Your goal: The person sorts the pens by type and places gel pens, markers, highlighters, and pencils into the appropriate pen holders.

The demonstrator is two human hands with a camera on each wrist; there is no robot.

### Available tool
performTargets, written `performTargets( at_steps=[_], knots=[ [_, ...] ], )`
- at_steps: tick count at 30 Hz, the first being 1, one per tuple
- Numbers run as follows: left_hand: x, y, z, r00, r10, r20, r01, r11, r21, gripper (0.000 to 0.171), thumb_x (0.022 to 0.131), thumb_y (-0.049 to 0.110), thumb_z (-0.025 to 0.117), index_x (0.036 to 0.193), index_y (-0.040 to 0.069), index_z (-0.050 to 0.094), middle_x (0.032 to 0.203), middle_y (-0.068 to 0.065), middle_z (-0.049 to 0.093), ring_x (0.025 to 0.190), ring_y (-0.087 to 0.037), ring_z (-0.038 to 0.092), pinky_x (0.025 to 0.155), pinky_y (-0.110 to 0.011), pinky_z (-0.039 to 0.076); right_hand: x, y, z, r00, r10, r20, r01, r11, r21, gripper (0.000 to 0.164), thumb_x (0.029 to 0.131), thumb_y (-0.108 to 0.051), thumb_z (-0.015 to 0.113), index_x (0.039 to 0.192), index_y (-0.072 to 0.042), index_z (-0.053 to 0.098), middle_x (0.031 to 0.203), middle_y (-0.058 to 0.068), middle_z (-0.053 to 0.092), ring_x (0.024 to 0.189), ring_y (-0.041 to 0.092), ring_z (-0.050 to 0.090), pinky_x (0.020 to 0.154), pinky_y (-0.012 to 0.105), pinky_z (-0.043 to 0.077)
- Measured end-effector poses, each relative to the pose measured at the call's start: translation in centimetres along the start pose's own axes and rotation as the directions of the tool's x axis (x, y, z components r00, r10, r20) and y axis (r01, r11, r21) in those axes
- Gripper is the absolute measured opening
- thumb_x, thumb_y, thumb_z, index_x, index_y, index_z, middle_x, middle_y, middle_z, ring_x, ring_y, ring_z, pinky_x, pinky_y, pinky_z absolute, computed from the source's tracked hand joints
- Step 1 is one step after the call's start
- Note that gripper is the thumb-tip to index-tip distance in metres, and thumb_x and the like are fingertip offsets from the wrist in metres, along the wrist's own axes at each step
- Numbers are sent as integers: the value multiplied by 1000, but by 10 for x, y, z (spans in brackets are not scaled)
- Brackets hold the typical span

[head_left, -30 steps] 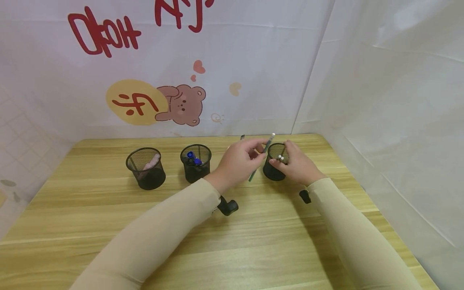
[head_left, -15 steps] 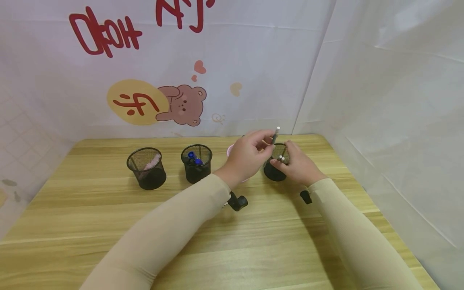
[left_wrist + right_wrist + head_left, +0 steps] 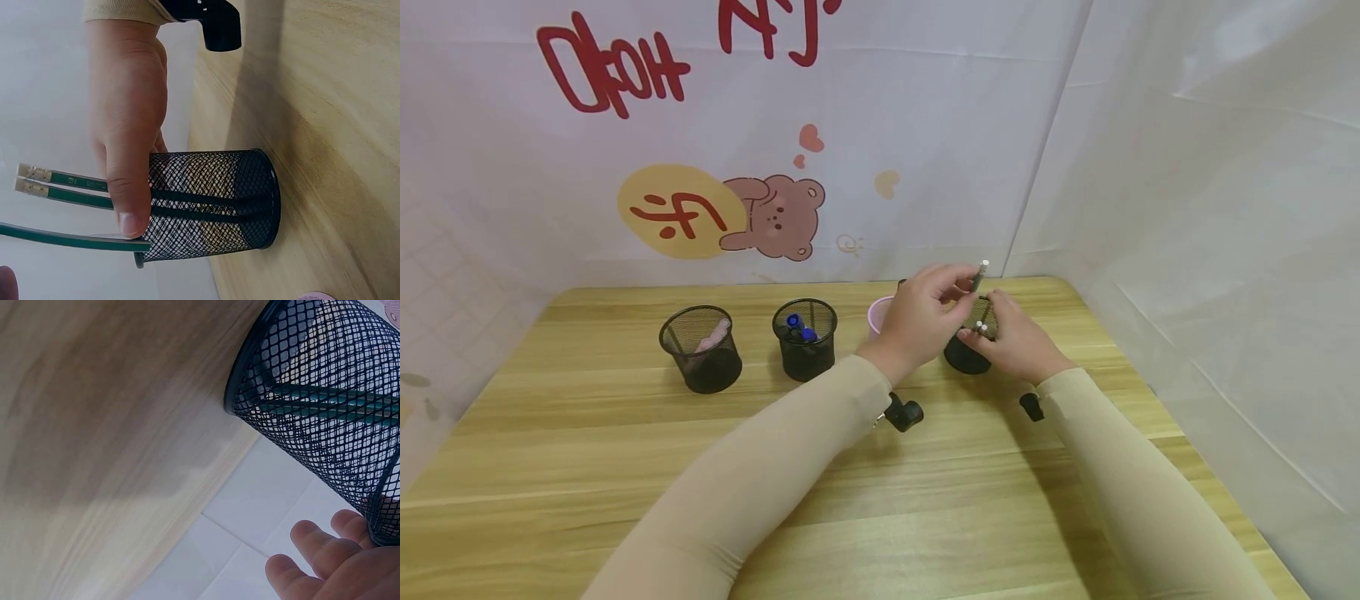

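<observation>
My left hand [image 3: 925, 317] pinches a green pencil [image 3: 980, 277], white eraser end up, over the black mesh pencil cup [image 3: 967, 360] at the right of the row. In the left wrist view that held pencil [image 3: 69, 240] crosses the cup's rim with its lower end; whether it is inside cannot be told. My right hand [image 3: 1024, 343] grips the cup at its rim, thumb on the near side. Two green pencils [image 3: 80, 191] with white erasers stand inside the cup. In the right wrist view, the right hand's fingers [image 3: 319, 550] show beside the rim.
Left of my hands stand a black mesh cup [image 3: 808, 367] with blue-capped items and another mesh cup [image 3: 711, 375] with pale pink items. A pink cup [image 3: 877, 317] is partly hidden behind my left hand. A white printed backdrop [image 3: 925, 108] rises behind the wooden table [image 3: 880, 517].
My left hand has moved right and slightly up with the pencil, bringing it from beside the cup to over it. The right hand stays at the cup.
</observation>
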State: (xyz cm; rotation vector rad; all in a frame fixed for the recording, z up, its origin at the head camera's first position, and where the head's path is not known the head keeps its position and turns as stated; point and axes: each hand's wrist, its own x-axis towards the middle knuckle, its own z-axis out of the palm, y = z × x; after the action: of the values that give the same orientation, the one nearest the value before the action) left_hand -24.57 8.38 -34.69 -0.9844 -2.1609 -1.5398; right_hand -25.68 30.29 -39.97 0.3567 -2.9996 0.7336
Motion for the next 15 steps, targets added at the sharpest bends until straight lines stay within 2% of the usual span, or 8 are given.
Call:
performTargets(
  at_steps=[4,7,12,15],
  knots=[
    [1,1,2,1000,9,-25,-10,1000,-14,25,100,7,69,125,7,73,119,-6,74,105,-16,72,95,-16,56,-1,0,0,1000,-6,-4,6,1000,9,76,99,-61,63,150,-9,40,142,17,49,131,37,54,109,63,47],
    [1,5,3,999,22,-29,-23,999,-35,25,100,6,69,124,7,73,119,-7,73,105,-16,72,96,-15,55,-1,1,0,1000,-17,-3,17,1000,25,77,100,-58,63,156,-12,37,151,16,46,140,37,50,114,63,43],
    [1,9,6,1000,8,22,-7,999,-38,26,100,8,69,126,7,72,120,-8,72,106,-16,71,95,-17,57,-1,2,0,999,-41,-7,41,998,46,78,102,-51,65,163,-17,31,164,12,38,152,35,38,121,63,37],
    [-1,6,9,998,-21,51,22,1000,-22,28,100,8,69,128,7,72,119,-8,71,105,-17,71,93,-23,60,1,2,1,998,-58,-11,58,996,61,76,102,-49,65,163,-20,32,165,9,37,154,33,35,122,62,37]
  ],
)
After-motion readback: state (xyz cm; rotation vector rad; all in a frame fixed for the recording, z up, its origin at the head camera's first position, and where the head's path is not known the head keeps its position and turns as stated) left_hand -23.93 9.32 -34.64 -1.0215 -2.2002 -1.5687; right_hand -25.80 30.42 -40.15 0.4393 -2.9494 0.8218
